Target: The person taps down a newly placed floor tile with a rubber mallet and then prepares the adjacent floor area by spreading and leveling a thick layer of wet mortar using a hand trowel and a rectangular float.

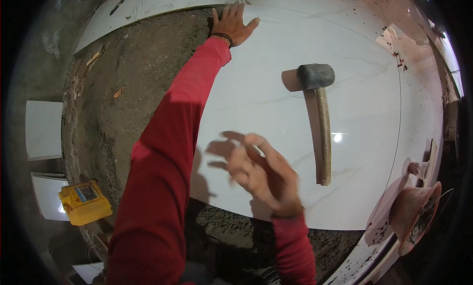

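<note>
My left hand [233,24] lies with fingers spread at the far left corner of a large white marbled tile [261,102], over its edge. A dark band circles that wrist. Nearer to me, my right hand [266,174] hovers above the tile's lower left part, casting a shadow. Its fingers are loosely bent and apart, a little blurred, with nothing in them. Right of it a rubber mallet [322,132] rests on the tile, black head [316,76] at the far end and wooden handle toward me.
Rough grey mortar [133,83] spreads left of the tile. A yellow jug [85,202] stands at the lower left, near white tile pieces [44,129]. At the right edge is a mortar-stained bucket [414,216]. Small red pieces [400,63] sit along a joint at the far right.
</note>
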Available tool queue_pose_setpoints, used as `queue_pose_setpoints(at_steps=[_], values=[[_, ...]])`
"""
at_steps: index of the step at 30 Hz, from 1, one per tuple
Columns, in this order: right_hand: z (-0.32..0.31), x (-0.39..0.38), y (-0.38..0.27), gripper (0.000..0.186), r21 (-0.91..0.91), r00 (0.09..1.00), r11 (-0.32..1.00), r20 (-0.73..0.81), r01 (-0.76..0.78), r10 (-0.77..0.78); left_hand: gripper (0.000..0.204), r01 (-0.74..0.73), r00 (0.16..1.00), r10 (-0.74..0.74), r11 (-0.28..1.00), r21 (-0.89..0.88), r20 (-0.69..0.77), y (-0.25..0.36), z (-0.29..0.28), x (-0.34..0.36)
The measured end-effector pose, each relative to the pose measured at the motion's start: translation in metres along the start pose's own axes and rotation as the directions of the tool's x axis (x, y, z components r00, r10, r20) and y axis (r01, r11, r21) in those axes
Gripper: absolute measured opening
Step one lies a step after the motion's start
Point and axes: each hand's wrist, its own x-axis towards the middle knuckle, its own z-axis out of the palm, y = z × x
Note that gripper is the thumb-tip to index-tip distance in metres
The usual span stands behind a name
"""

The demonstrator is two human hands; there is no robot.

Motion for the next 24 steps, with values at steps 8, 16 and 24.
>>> queue_pose_setpoints(at_steps=[8,16,24], values=[[-0.047,0.081,0.016,0.052,0.162,0.966,0.981,-0.25,0.107,-0.064,0.084,-0.012,1.0,0.012,0.999,0.03,-0.007,-0.001,0.003,0.004],[-0.054,0.153,-0.04,0.048,0.22,0.978,0.953,-0.08,0.206,-0.193,0.085,-0.013,0.998,0.007,0.995,0.097,0.06,-0.001,0.003,0.012],[-0.051,0.116,-0.032,0.035,0.147,0.993,0.984,0.043,0.098,-0.106,0.082,0.026,0.99,-0.047,0.988,0.151,0.134,0.004,-0.005,0.014]])
